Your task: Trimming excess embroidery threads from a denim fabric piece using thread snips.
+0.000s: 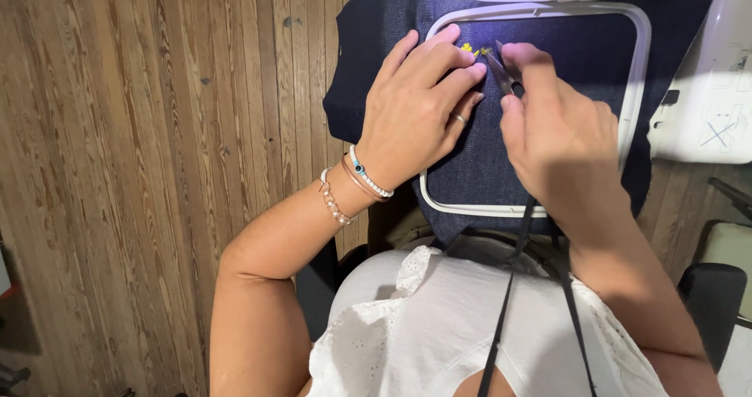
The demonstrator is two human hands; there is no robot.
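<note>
Two hands are kept close over dark navy denim fabric (478,162) in the white plastic rounded-rectangle hoop (638,76): left hand (419,115) fingers pressed flat, right hand (552,130) pinched on small metal snips (501,72) w/ tips at yellow embroidered stitching (470,50), best angled shallow.

Fabric (595,52) stretched in the hoop (644,68), stitched motif (470,50) inside the hoop near its far edge, left hand (415,115) left of the motif, right hand (560,138) right of it, scissors (501,72) just beside the motif, machine (705,91) beyond and right of the hoop.
</note>
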